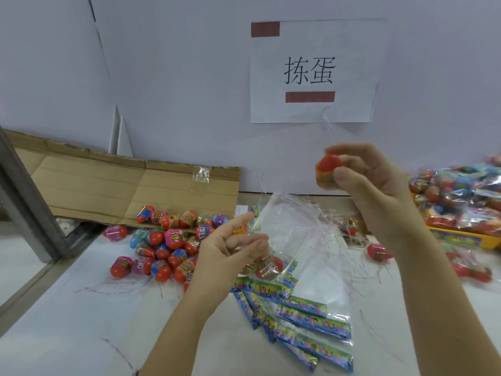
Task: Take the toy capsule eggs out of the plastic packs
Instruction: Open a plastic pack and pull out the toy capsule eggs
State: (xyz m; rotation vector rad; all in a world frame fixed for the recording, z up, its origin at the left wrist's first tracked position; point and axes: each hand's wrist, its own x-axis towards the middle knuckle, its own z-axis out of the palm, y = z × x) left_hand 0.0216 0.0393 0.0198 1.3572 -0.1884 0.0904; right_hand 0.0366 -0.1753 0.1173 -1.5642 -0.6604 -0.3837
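My right hand [371,185] is raised at the right and grips a red and yellow capsule egg [326,169] between thumb and fingers. My left hand [230,248] pinches the edge of a clear plastic pack [273,229] held above the table. A red egg [269,268] still lies in the bottom of that pack. A pile of loose capsule eggs [165,245] sits on the white table to the left of my left hand.
Several empty flattened packs with colourful header cards [311,318] lie in front. A heap of full packs [461,196] rests on a yellow tray [458,236] at the right. A flat cardboard sheet [108,183] leans at the back left. A paper sign [311,71] hangs on the wall.
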